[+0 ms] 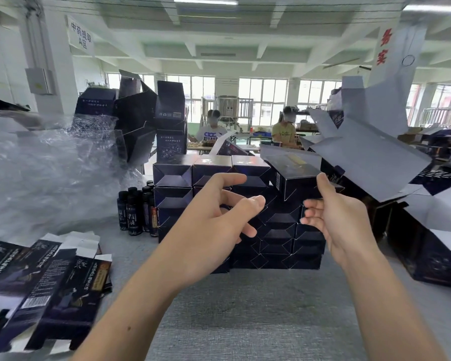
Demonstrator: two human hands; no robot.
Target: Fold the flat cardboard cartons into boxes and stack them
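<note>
Bright, even daylight from window wall (261,100) at far end; panes blown out white. Ceiling tubes (205,0) add overhead light. Shadows soft and faint on grey table (245,321). Glare on plastic wrap (50,173) at left, sheen on dark stacked boxes (172,175). Fisheye bends ceiling lines, stretches edges. Flat cartons (44,290) lower left smeared; left hand (214,220) fingertips slightly soft. Far background hazy.

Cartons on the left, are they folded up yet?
No, flat: the cartons lie spread in a loose pile on the table, flaps out.
</note>
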